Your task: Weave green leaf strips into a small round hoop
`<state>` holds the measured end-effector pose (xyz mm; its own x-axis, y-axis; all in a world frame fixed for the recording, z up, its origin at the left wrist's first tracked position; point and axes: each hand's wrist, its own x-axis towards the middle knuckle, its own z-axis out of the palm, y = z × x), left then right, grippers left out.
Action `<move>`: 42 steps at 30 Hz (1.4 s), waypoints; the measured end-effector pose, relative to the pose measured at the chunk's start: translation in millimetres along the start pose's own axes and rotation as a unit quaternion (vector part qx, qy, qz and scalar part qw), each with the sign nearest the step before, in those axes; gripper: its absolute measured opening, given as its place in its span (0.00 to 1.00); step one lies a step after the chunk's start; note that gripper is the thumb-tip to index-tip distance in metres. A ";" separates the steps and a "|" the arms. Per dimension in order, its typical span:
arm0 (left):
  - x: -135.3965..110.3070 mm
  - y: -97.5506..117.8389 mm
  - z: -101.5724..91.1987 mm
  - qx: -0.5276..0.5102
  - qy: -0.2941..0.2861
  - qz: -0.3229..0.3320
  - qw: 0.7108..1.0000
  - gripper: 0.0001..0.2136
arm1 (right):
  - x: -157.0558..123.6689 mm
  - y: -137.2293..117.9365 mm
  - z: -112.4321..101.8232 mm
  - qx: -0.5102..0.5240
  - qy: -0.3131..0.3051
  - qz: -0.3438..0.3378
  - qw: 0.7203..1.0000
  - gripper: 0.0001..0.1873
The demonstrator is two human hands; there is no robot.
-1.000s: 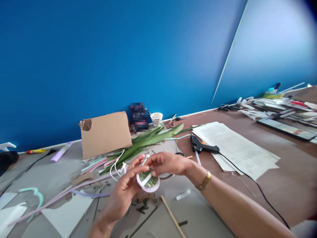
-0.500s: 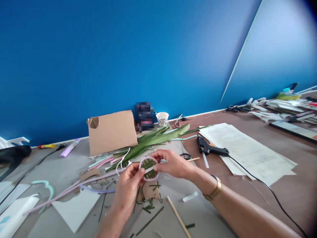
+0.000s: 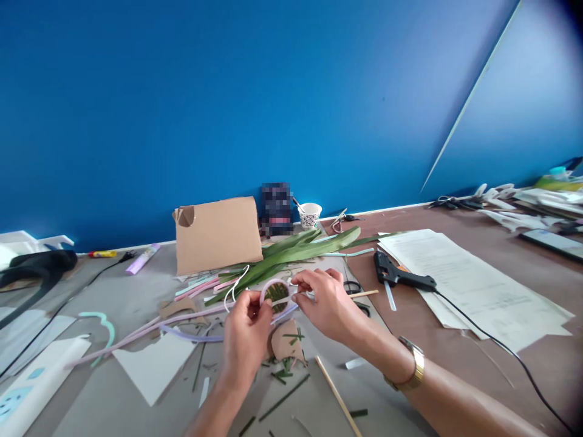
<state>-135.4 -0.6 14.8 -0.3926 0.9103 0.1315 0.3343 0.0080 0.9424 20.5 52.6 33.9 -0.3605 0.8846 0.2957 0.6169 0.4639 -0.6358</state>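
A small round disc [image 3: 277,292] with a lilac rim and green strips on its brown face is pinched at its left edge by my left hand [image 3: 246,331]. A narrow white strip [image 3: 280,301] lies across the disc's face. My right hand [image 3: 323,300], fingers pinched together, holds this strip's right end beside the disc's rim. Below the hands lies a scrap of brown cardboard [image 3: 288,341] with bits of green leaf on it. Lilac tubing [image 3: 150,331] stretches over the table to the left of the disc.
Long green leaves [image 3: 310,252] lie behind my hands, beside a leaning cardboard piece [image 3: 218,237] and a paper cup [image 3: 310,215]. To the right are a black glue gun [image 3: 401,273], its cable and paper sheets [image 3: 455,279]. A wooden stick [image 3: 337,394] lies in front; a power strip [image 3: 40,382] is left.
My right hand has drawn back to the right, from over the disc to beside its rim. The disc is tilted more. The whole view has shifted slightly left.
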 end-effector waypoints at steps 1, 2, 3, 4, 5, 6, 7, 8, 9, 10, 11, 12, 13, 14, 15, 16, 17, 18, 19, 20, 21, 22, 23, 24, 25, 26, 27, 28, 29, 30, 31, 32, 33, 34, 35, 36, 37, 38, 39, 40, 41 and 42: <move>0.4 0.2 0.0 -0.011 0.003 -0.004 1.000 0.06 | -0.8 0.0 0.6 -0.002 0.007 -0.010 1.000 0.09; 0.6 0.7 0.2 -0.023 0.005 -0.006 1.000 0.06 | -1.4 -0.1 0.8 -0.004 0.015 -0.021 1.000 0.09; 0.7 1.2 0.5 -0.034 0.007 -0.006 0.999 0.06 | -2.0 -0.5 0.6 -0.007 0.024 -0.032 0.999 0.08; 0.7 1.6 0.9 -0.044 0.009 -0.004 0.999 0.07 | -2.5 -1.3 0.1 -0.011 0.033 -0.042 0.999 0.07; 0.6 2.0 1.4 -0.051 0.010 -0.002 0.999 0.07 | -3.1 -2.3 -0.5 -0.018 0.042 -0.051 0.998 0.05; 0.3 2.3 2.0 -0.055 0.009 -0.001 0.998 0.07 | -3.6 -3.5 -1.2 -0.026 0.049 -0.061 0.997 0.03; -0.2 2.4 2.5 -0.057 0.006 -0.002 0.998 0.07 | -4.1 -4.9 -1.8 -0.035 0.054 -0.070 0.996 0.03; -0.7 2.5 3.0 -0.057 0.001 -0.005 0.998 0.08 | -4.6 -6.2 -2.3 -0.042 0.054 -0.078 0.995 0.04; -1.2 2.6 3.5 -0.059 -0.006 -0.008 0.998 0.08 | -5.1 -7.4 -2.6 -0.048 0.049 -0.084 0.994 0.04; -1.8 2.7 3.8 -0.060 -0.013 -0.010 0.998 0.08 | -5.5 -8.4 -2.8 -0.052 0.043 -0.089 0.994 0.04; -2.4 2.8 4.1 -0.058 -0.018 -0.009 0.998 0.08 | -5.8 -9.3 -2.7 -0.054 0.034 -0.096 0.993 0.04; -3.0 2.9 4.3 -0.056 -0.023 -0.008 0.998 0.08 | -6.1 -10.0 -2.6 -0.054 0.026 -0.104 0.993 0.04; -3.7 3.3 4.6 -0.054 -0.027 -0.006 0.998 0.07 | -6.4 -10.5 -2.5 -0.054 0.020 -0.113 0.992 0.04; -4.3 3.7 4.9 -0.053 -0.030 -0.006 0.998 0.07 | -6.6 -11.0 -2.4 -0.056 0.017 -0.120 0.991 0.04; -4.8 4.3 5.2 -0.055 -0.032 -0.007 0.998 0.07 | -6.9 -11.5 -2.4 -0.060 0.017 -0.127 0.990 0.06; -5.3 5.0 5.6 -0.060 -0.036 -0.012 0.997 0.07 | -7.2 -11.9 -2.4 -0.065 0.018 -0.133 0.989 0.07; -5.7 5.8 6.0 -0.070 -0.039 -0.017 0.997 0.07 | -7.5 -12.4 -2.5 -0.070 0.020 -0.138 0.988 0.08; -6.0 6.6 6.3 -0.082 -0.043 -0.022 0.995 0.07 | -7.8 -12.7 -2.6 -0.074 0.025 -0.141 0.987 0.09; -6.2 7.3 6.6 -0.094 -0.046 -0.026 0.994 0.07 | -8.1 -12.9 -2.7 -0.075 0.030 -0.145 0.986 0.10; -6.4 7.9 6.7 -0.105 -0.050 -0.028 0.993 0.07 | -8.3 -12.8 -2.8 -0.075 0.035 -0.148 0.985 0.10; -6.5 8.4 6.7 -0.114 -0.056 -0.027 0.992 0.08 | -8.6 -12.5 -2.9 -0.075 0.040 -0.149 0.985 0.10; -6.6 8.7 6.6 -0.122 -0.062 -0.025 0.990 0.08 | -8.7 -12.0 -3.0 -0.075 0.045 -0.150 0.985 0.10; -6.7 8.8 6.5 -0.129 -0.069 -0.022 0.989 0.08 | -8.8 -11.3 -3.2 -0.076 0.049 -0.151 0.984 0.10; -7.0 9.0 6.3 -0.136 -0.078 -0.020 0.988 0.08 | -8.8 -10.4 -3.4 -0.078 0.050 -0.152 0.984 0.10; -7.3 9.2 6.1 -0.142 -0.086 -0.019 0.986 0.08 | -8.7 -9.5 -3.7 -0.081 0.052 -0.153 0.983 0.10; -7.7 9.5 6.0 -0.150 -0.094 -0.018 0.984 0.09 | -8.7 -8.7 -4.1 -0.084 0.056 -0.156 0.983 0.10; -8.2 9.9 6.0 -0.158 -0.104 -0.019 0.982 0.09 | -8.7 -8.0 -4.5 -0.087 0.060 -0.158 0.982 0.10; -8.7 10.6 6.1 -0.166 -0.110 -0.020 0.980 0.10 | -8.7 -7.5 -5.0 -0.091 0.065 -0.161 0.981 0.10; -9.2 11.3 6.4 -0.172 -0.114 -0.022 0.978 0.11 | -8.7 -7.3 -5.4 -0.094 0.070 -0.162 0.980 0.10; -9.6 12.3 6.7 -0.176 -0.114 -0.025 0.977 0.11 | -8.8 -7.3 -5.8 -0.096 0.074 -0.163 0.979 0.10; -9.8 13.2 7.1 -0.179 -0.111 -0.026 0.977 0.11 | -8.9 -7.7 -6.0 -0.099 0.077 -0.162 0.979 0.10; -10.0 14.1 7.5 -0.178 -0.106 -0.028 0.978 0.11 | -9.1 -8.2 -6.2 -0.101 0.077 -0.162 0.979 0.09; -10.0 14.9 7.8 -0.176 -0.102 -0.030 0.979 0.10 | -9.3 -8.8 -6.2 -0.103 0.075 -0.161 0.979 0.09; -10.0 15.5 8.1 -0.173 -0.098 -0.031 0.980 0.09 | -9.5 -9.5 -6.1 -0.104 0.074 -0.161 0.979 0.09; -10.0 15.9 8.2 -0.170 -0.095 -0.032 0.980 0.09 | -9.7 -10.1 -5.9 -0.106 0.072 -0.161 0.979 0.08; -10.0 16.0 8.3 -0.167 -0.092 -0.032 0.981 0.09 | -9.8 -10.7 -5.6 -0.107 0.072 -0.161 0.978 0.08; -10.1 15.9 8.3 -0.165 -0.090 -0.031 0.982 0.08 | -10.1 -11.2 -5.3 -0.109 0.074 -0.162 0.978 0.08; -10.2 15.7 8.3 -0.163 -0.087 -0.029 0.982 0.08 | -10.3 -11.5 -4.9 -0.109 0.077 -0.163 0.978 0.08; -10.3 15.4 8.2 -0.162 -0.085 -0.027 0.983 0.08 | -10.6 -11.8 -4.5 -0.109 0.081 -0.164 0.977 0.08; -10.4 15.2 8.0 -0.159 -0.082 -0.025 0.984 0.08 | -11.0 -12.1 -4.2 -0.109 0.084 -0.167 0.976 0.08; -10.5 15.1 7.9 -0.155 -0.078 -0.024 0.984 0.07 | -11.5 -12.4 -3.9 -0.107 0.086 -0.169 0.976 0.07; -10.5 15.1 7.8 -0.150 -0.075 -0.024 0.986 0.07 | -12.1 -12.7 -3.6 -0.106 0.088 -0.170 0.976 0.07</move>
<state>-119.6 -6.8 25.3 -0.2634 0.9629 0.0588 0.0408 -0.0498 0.9979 19.6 36.1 40.9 -0.4556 0.6636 0.5933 0.6204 0.7147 -0.3229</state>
